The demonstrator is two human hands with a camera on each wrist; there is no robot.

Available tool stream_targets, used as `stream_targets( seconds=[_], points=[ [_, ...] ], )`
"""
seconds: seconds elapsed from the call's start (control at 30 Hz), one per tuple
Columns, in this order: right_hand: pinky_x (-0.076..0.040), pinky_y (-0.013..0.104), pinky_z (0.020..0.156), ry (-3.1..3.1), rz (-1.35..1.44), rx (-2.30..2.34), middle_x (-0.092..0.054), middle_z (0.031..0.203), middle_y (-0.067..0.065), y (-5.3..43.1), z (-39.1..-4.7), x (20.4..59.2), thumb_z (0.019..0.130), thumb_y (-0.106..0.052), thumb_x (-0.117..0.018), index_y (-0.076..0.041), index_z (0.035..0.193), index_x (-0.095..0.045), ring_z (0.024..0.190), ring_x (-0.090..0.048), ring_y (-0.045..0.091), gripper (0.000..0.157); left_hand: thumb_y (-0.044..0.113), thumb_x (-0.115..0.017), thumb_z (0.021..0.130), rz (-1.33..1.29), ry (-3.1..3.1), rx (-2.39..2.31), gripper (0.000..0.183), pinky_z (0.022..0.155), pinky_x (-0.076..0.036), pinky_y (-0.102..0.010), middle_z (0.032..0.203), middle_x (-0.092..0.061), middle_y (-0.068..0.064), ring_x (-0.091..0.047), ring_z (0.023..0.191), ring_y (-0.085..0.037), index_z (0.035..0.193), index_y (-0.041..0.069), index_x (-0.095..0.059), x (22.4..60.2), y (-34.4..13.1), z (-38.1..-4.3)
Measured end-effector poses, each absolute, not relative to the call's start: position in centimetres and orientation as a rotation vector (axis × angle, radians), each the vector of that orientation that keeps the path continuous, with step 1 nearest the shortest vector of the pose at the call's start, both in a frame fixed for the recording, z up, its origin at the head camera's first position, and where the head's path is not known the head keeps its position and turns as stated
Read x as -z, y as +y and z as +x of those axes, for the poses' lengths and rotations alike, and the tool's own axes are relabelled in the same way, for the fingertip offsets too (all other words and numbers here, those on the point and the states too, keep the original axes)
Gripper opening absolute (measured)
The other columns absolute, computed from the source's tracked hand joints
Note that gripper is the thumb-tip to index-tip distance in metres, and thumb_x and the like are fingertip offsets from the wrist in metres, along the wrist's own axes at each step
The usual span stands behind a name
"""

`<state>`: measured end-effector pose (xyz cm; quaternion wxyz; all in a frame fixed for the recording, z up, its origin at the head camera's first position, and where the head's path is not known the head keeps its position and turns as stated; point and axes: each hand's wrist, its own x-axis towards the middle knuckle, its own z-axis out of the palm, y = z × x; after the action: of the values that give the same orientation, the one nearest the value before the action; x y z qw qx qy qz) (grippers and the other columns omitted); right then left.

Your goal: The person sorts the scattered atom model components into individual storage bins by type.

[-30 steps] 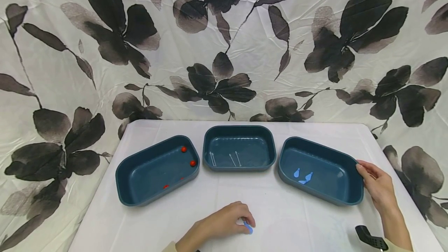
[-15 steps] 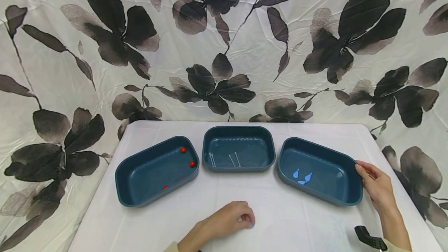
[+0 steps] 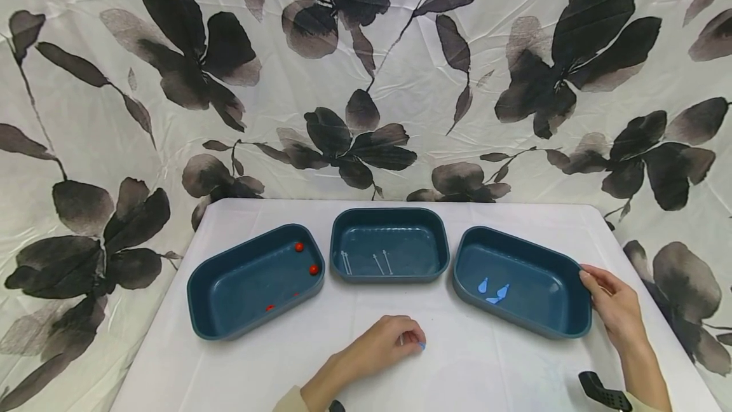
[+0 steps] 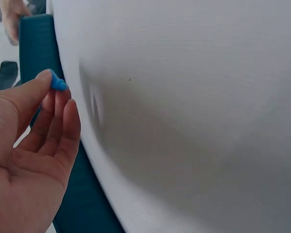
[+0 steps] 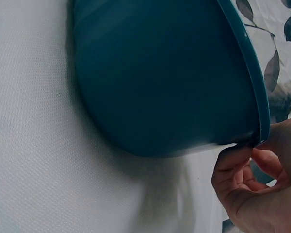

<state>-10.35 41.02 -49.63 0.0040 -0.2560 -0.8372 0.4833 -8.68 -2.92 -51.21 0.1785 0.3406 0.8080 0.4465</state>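
Note:
My left hand [image 3: 389,347] hovers over the front middle of the table, thumb and fingertips pinching a small blue piece with a narrow neck [image 4: 58,83]. Most of that piece is hidden by the fingers in the head view. At the right, my right hand [image 3: 616,302] grips the outer end of the right-hand teal tray [image 3: 543,301] by its rim, clearly seen in the right wrist view at the rim's corner [image 5: 263,131]. Several blue teardrop-shaped pieces [image 3: 502,292] lie in that tray, toward its left side.
A middle teal tray [image 3: 394,243] holds several thin white sticks [image 3: 379,264]. Slanted at the left, another teal tray [image 3: 240,285] contains several small red items, including a round red bead [image 3: 313,269]. A floral cloth [image 3: 366,68] hangs behind the white table [image 3: 354,316].
My left hand has closed its fingertips over the blue piece, lifted it and shifted slightly forward and right. The right hand keeps its grip on the tray.

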Motion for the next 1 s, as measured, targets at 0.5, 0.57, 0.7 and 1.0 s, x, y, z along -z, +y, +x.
stream_targets(
  seconds=[0.5,0.57,0.7,1.0],
  points=[
    [-0.049,0.006,0.068,-2.607,-0.821,-1.532,-0.056,0.124,0.003,40.9,-10.4,49.7,0.105,-0.047,-0.054,0.0,0.144,-0.052,0.088,-0.049,-0.01,0.062,0.003,-0.072,0.095,0.917,2.279,-1.387,0.01,0.077,-0.052,-0.017,0.089,-0.067,0.006,-0.056,0.081,0.003,0.105,0.003,-0.075,50.1,-1.1,-10.6],
    [-0.049,0.007,0.067,-2.604,-0.827,-1.532,-0.056,0.123,0.001,40.9,-10.4,49.7,0.104,-0.047,-0.055,0.0,0.144,-0.052,0.088,-0.049,-0.01,0.061,0.004,-0.072,0.095,0.918,2.279,-1.397,0.01,0.077,-0.052,-0.016,0.088,-0.067,0.005,-0.055,0.08,0.003,0.106,0.003,-0.075,49.8,-0.8,-10.8],
    [-0.048,0.006,0.067,-2.603,-0.843,-1.534,-0.056,0.124,0.003,40.9,-10.4,49.7,0.104,-0.047,-0.055,0.0,0.144,-0.052,0.089,-0.049,-0.009,0.061,0.005,-0.072,0.096,0.906,2.282,-1.419,0.011,0.074,-0.051,-0.015,0.087,-0.066,0.006,-0.055,0.079,0.003,0.106,0.002,-0.075,49.4,-0.2,-11.3],
    [-0.048,0.007,0.067,-2.605,-0.84,-1.515,-0.056,0.125,0.005,40.8,-10.4,49.7,0.105,-0.046,-0.055,0.0,0.144,-0.052,0.088,-0.049,-0.009,0.061,0.005,-0.073,0.096,0.93,2.333,-1.461,0.012,0.072,-0.05,-0.014,0.086,-0.066,0.005,-0.055,0.079,0.002,0.107,0.001,-0.075,48.4,1.3,-12.9]
  ],
)
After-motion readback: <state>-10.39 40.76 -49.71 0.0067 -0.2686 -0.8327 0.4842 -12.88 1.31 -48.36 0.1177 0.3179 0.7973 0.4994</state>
